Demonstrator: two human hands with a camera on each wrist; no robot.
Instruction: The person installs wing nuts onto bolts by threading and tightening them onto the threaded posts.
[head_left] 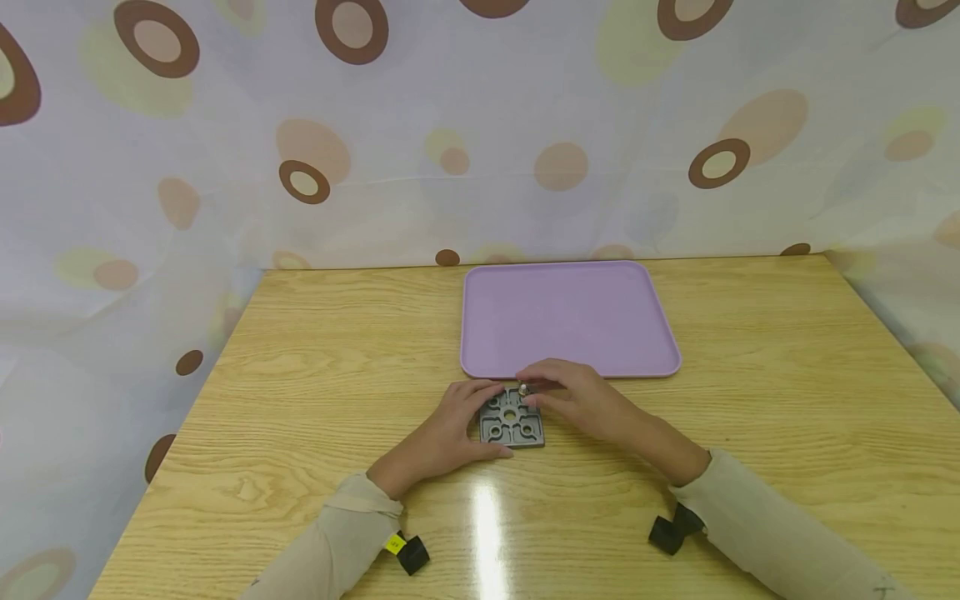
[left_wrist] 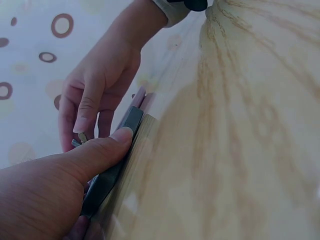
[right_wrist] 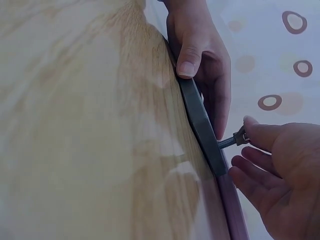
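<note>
My left hand grips a square grey metal plate flat on the table, its thumb along the near edge and its fingers at the far left side. The plate has a round hole in its middle and ringed holes towards its corners. Over its far right corner, my right hand pinches the head of a threaded screw between thumb and fingers. In the right wrist view the screw stands out from the plate's face; how deep its tip sits is hidden.
Just beyond the plate lies a shallow purple tray on the wood-grain table. A patterned cloth hangs behind the table and along both sides.
</note>
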